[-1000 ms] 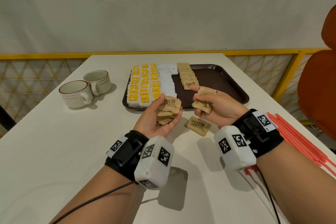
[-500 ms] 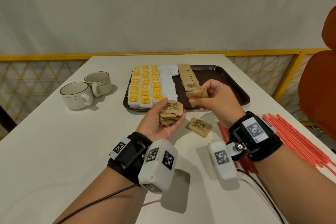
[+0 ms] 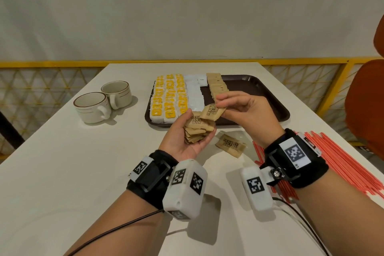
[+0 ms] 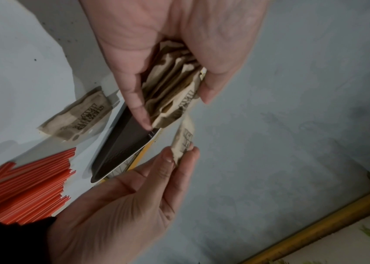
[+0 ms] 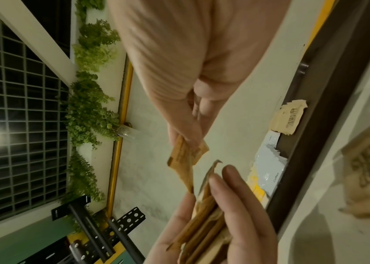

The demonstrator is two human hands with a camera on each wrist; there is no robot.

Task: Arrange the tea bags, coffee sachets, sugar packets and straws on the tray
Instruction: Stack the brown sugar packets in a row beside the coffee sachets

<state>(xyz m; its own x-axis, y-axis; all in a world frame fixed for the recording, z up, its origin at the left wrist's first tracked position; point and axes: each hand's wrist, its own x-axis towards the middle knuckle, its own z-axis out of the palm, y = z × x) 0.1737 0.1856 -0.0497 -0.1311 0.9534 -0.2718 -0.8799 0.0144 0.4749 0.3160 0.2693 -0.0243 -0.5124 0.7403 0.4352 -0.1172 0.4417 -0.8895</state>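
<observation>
The left hand (image 3: 188,138) cups a stack of brown sugar packets (image 3: 197,131) just in front of the tray (image 3: 268,97), its fingers curled round the stack. The right hand (image 3: 247,110) pinches a single sugar packet (image 3: 212,111) between thumb and fingers (image 4: 170,160), lifted just off the top of the stack and hovering at the tray's near edge. On the tray, rows of yellow-labelled tea bags (image 3: 168,97) fill the left side, white coffee sachets (image 3: 194,94) sit next to them, and a column of brown sugar packets (image 3: 217,87) runs beside those. One loose packet (image 3: 230,145) lies on the counter (image 3: 62,172) in front of the tray, and the red straws (image 3: 342,164) lie on the counter to the tray's right.

To place this packet well, the person should probably carry it to the near end of the brown column, lay it flat with the print aligned like its neighbours, overlapping slightly, and let go only once it rests squarely.
</observation>
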